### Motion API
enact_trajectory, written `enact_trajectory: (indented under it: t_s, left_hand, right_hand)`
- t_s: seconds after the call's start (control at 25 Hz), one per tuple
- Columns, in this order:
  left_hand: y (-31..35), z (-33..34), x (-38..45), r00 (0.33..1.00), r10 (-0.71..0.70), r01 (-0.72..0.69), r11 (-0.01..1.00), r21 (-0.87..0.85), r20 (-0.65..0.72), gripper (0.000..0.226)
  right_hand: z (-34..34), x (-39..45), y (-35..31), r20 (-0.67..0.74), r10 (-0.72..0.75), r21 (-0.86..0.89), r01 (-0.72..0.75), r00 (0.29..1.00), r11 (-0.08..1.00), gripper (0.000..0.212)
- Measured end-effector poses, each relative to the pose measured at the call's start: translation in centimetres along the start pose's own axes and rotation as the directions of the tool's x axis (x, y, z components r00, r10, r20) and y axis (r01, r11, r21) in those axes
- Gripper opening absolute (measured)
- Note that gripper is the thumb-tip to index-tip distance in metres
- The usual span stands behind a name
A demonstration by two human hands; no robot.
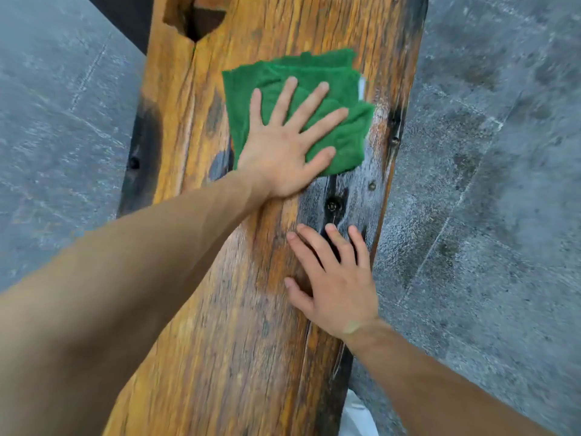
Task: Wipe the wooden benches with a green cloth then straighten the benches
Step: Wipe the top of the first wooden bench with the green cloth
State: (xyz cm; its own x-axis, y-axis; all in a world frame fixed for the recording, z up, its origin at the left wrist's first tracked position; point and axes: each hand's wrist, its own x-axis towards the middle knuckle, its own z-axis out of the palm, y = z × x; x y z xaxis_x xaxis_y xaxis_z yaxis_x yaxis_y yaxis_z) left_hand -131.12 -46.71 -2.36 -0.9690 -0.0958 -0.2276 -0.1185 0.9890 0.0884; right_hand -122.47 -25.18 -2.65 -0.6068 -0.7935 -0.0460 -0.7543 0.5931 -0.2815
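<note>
A long wooden bench [220, 309] with rough orange-brown grain runs from the bottom of the view to the top. A folded green cloth [333, 86] lies flat on its upper middle. My left hand [283, 143] presses down on the cloth with fingers spread wide, palm on the cloth's near edge. My right hand [333, 278] rests flat on the bare wood nearer to me, by the bench's right edge, fingers apart and holding nothing.
Grey stone floor [487, 184] lies on both sides of the bench. The bench top has a dark notch [201, 23] near its far end, black patches and several screw heads [331, 205] along the right side. Something white [358, 416] shows below the bench's right edge.
</note>
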Motion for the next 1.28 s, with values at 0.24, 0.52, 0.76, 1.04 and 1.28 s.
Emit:
enact_trajectory:
  t_s: [0.24,0.52,0.76,1.04,1.28]
  left_hand:
    - [-8.5,2.0,-11.2,0.937,-0.349,0.349,0.935,-0.063,0.001,0.064]
    - [-10.4,-0.3,-1.7,0.585,-0.809,0.782,0.545,-0.302,0.054,0.059]
    - [-6.9,-2.2,9.8,0.823,-0.568,0.552,0.812,-0.187,-0.036,0.059]
    - [-1.3,-3.4,12.4,0.93,0.362,-0.366,0.928,0.068,0.067,0.056]
    - [-12.9,-3.1,9.8,0.999,-0.023,0.025,0.999,-0.04,0.038,0.054]
  right_hand:
    - [-2.7,9.2,5.2,0.007,0.174,-0.062,-0.174,0.985,0.983,0.061]
    - [-2.3,13.8,5.9,0.029,0.203,-0.173,-0.196,0.979,0.965,0.066]
    - [-2.4,14.3,5.6,0.018,0.208,-0.171,-0.202,0.978,0.964,0.068]
    - [-2.2,14.1,5.7,-0.08,0.195,-0.118,-0.204,0.977,0.972,0.064]
    - [-2.1,14.1,5.9,-0.068,0.18,-0.132,-0.187,0.981,0.973,0.068]
